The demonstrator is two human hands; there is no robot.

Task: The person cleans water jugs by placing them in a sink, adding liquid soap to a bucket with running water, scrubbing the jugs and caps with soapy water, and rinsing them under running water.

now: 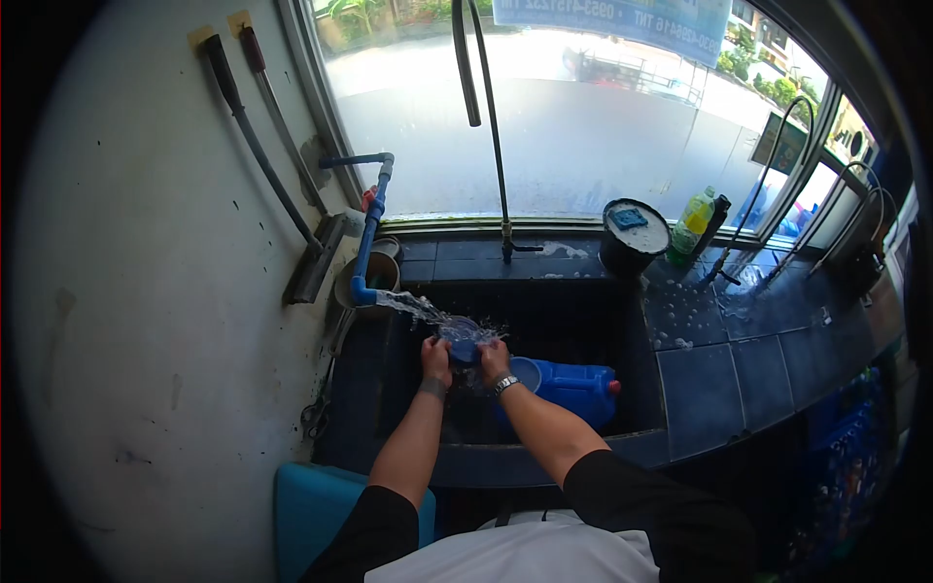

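Note:
Over the dark sink [646,389], my left hand [436,360] and my right hand [494,359] grip opposite sides of a round blue lid [461,335]. Water pours from the blue pipe spout [363,291] onto the lid and splashes around it. The fingers of both hands are curled at its edge and partly hidden by the spray. To the right of my right wrist, a blue water jug [573,388] lies on its side in the sink. Its round opening [526,373] is near my right hand and its red cap [613,387] points right.
A black bucket of suds [634,255] with a blue sponge [628,219] stands behind the sink. Beside it is a bottle of yellow-green liquid [692,222]. Thin faucets [506,233] rise along the window ledge. Squeegees [316,257] hang on the left wall; a teal container [311,515] stands below.

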